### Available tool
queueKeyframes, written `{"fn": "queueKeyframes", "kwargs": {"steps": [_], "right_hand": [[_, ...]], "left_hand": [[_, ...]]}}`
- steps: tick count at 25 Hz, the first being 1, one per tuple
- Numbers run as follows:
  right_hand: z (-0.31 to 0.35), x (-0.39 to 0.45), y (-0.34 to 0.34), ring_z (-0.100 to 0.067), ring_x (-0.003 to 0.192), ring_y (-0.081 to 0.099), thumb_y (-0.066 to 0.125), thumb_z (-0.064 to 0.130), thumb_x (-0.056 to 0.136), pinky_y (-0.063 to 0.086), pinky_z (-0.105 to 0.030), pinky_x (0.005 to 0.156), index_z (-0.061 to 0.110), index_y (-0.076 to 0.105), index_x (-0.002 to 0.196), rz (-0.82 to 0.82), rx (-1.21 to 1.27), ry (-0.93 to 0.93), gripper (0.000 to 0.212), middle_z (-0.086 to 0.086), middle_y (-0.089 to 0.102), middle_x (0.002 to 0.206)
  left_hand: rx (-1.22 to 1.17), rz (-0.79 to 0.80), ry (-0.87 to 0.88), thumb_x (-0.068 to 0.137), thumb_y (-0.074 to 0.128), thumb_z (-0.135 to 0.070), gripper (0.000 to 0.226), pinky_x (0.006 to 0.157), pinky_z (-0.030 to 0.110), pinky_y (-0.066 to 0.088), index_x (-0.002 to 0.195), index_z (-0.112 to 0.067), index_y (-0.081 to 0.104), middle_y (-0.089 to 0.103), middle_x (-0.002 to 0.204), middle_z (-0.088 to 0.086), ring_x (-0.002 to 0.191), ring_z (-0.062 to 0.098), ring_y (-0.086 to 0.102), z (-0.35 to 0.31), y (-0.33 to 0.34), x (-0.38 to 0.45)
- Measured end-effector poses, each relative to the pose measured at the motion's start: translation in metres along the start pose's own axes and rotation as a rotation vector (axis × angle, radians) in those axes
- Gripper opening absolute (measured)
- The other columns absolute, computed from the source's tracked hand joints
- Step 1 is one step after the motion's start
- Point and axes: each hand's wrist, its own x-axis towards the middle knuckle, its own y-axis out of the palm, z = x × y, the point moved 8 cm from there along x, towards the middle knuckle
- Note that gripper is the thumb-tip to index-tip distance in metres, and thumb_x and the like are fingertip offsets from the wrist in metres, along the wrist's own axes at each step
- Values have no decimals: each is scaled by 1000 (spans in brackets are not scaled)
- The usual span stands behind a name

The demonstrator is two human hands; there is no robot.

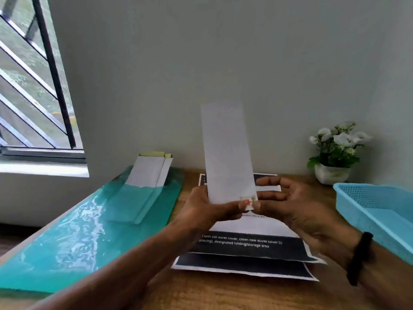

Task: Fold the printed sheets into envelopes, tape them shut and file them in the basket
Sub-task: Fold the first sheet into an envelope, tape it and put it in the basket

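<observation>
A long white folded envelope (225, 148) stands upright above the desk, held at its lower end by both hands. My left hand (205, 209) grips its lower left edge, thumb across the front. My right hand (288, 204) pinches the lower right corner, where a small piece of tape shows. Beneath them lies a stack of printed sheets (245, 247) with black bands and white text. The light blue mesh basket (380, 211) sits at the right edge of the desk, and no envelope shows in the part that is in view.
A teal plastic folder (85, 231) lies on the left of the wooden desk with two folded white envelopes (147, 173) tucked in its pocket. A white pot of white flowers (333, 153) stands at the back right by the wall. A barred window is at upper left.
</observation>
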Motion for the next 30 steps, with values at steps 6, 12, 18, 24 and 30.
{"fn": "queueKeyframes", "kwargs": {"steps": [6,12,18,24,30], "right_hand": [[-8,5,-3,-35,101,77,79,-17,76,61,-45,95,2,67,117,-2,-40,6,47,-20,80,103],[-5,-1,0,-32,95,79,87,-1,73,64,-39,86,4,66,117,-13,-94,13,49,-17,81,100],[6,-5,5,-40,100,77,77,-10,83,62,-47,92,0,62,120,-32,-31,2,42,-23,79,103],[32,-20,6,-26,95,80,85,-7,75,65,-39,79,10,66,119,20,-229,-27,51,-11,82,101],[88,-27,-4,-26,84,80,85,-4,77,66,-36,72,11,66,118,-66,-425,-102,47,-12,82,94]], "left_hand": [[24,-9,-8,69,95,-17,63,86,41,65,125,-13,65,74,118,8,107,27,74,4,-2,3],[41,31,-44,71,93,-18,68,85,37,66,129,-12,60,70,123,9,110,27,72,8,5,0],[63,-31,10,77,89,-23,62,83,39,66,130,-5,64,75,116,11,102,27,76,-3,-6,7],[-84,6,58,88,78,-35,41,78,38,66,122,-14,67,79,111,9,97,26,79,-49,-8,13],[-111,-208,157,100,68,-18,25,66,33,65,120,-4,69,75,118,22,91,30,75,-144,-40,52]]}}
